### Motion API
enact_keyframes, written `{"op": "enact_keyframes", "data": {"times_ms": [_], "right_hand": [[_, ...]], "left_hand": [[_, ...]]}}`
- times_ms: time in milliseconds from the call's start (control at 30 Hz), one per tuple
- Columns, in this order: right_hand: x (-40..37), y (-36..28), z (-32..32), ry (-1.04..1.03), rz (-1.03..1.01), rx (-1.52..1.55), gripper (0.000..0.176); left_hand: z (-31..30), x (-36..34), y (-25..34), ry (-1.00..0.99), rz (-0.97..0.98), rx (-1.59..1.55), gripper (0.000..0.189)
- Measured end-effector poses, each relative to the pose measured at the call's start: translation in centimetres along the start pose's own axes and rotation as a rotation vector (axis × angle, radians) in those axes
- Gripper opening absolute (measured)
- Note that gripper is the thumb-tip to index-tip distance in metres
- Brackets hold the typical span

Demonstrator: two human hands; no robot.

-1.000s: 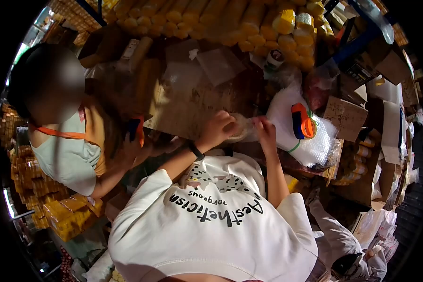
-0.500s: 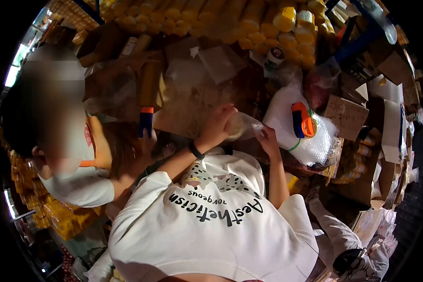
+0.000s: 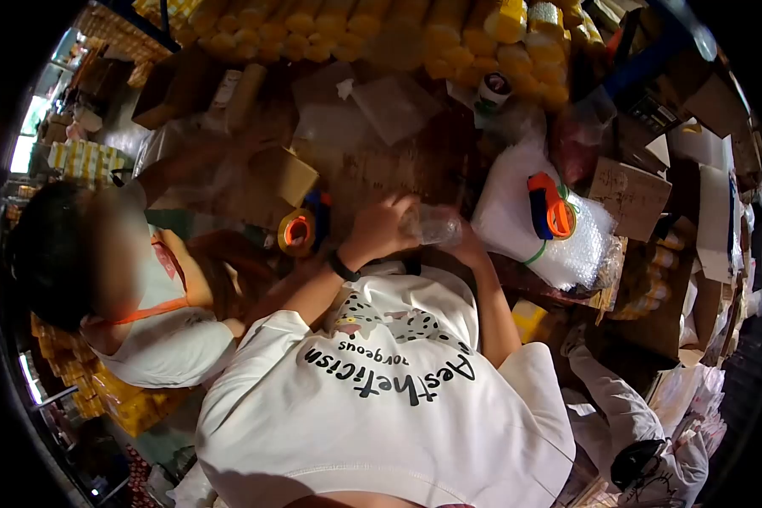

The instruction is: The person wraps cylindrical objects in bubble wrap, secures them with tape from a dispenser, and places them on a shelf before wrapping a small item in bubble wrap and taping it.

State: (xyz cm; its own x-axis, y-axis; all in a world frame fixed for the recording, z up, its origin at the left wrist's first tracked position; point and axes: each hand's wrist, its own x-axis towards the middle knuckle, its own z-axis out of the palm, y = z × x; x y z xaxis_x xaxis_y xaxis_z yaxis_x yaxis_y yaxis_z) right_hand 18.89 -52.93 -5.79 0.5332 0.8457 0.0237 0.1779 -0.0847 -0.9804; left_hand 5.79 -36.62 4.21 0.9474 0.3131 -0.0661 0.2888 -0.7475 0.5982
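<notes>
A small bundle of clear bubble wrap [image 3: 436, 227] lies between my two hands, in front of my chest. My left hand [image 3: 384, 227], with a black band on its wrist, is closed around the bundle's left end. At the other end, my right hand [image 3: 467, 244] is closed on the wrap, its fingers partly hidden. What the wrap encloses cannot be made out. To the right of my right hand is a stack of bubble wrap sheets [image 3: 504, 203], with an orange and blue tape dispenser [image 3: 552, 210] on top.
At my left a co-worker [image 3: 165, 313] reaches across the table beside a cardboard box [image 3: 284, 175] and another tape dispenser [image 3: 299, 231]. Flat clear sheets [image 3: 395, 110] lie ahead. Yellow wrapped rolls [image 3: 381, 30] line the back. Cartons [image 3: 628, 196] stand at the right.
My hands have come closer together, and the stretched wrap is now a compact bundle. The co-worker's tape dispenser has moved down and right from the box, and the co-worker leans differently.
</notes>
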Motion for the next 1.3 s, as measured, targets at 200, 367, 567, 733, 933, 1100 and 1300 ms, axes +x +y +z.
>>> {"op": "enact_keyframes", "data": {"times_ms": [200, 367, 567, 733, 933, 1100, 1300], "right_hand": [[2.4, 6.6, -0.4, -0.16, -0.158, -0.532, 0.026], [5.5, 3.1, -2.9, -0.194, -0.113, -0.508, 0.012], [7.3, 2.4, -3.2, -0.3, -0.207, -0.6, 0.01], [8.3, 2.2, -1.6, -0.482, -0.319, -0.704, 0.015], [8.3, 1.5, -4.8, -0.556, 0.117, -0.601, 0.024], [7.9, 2.7, -6.0, -0.466, 0.049, -0.563, 0.024], [8.1, 2.6, -5.9, -0.47, -0.036, -0.641, 0.021]], "left_hand": [[-0.7, 0.1, -3.6, 0.126, 0.037, -0.179, 0.061], [1.4, 0.3, -10.9, 0.303, 0.09, -0.536, 0.056], [5.3, -0.5, -13.9, 0.264, -0.285, -1.068, 0.046], [5.6, -1.4, -18.1, 0.191, -0.315, -0.674, 0.024], [1.5, -1.5, -16.2, 0.059, -0.137, -0.266, 0.025], [1.4, -0.6, -12.3, 0.158, 0.257, 0.325, 0.031], [6.6, 2.3, -13.9, -0.04, -0.061, 0.305, 0.025]]}}
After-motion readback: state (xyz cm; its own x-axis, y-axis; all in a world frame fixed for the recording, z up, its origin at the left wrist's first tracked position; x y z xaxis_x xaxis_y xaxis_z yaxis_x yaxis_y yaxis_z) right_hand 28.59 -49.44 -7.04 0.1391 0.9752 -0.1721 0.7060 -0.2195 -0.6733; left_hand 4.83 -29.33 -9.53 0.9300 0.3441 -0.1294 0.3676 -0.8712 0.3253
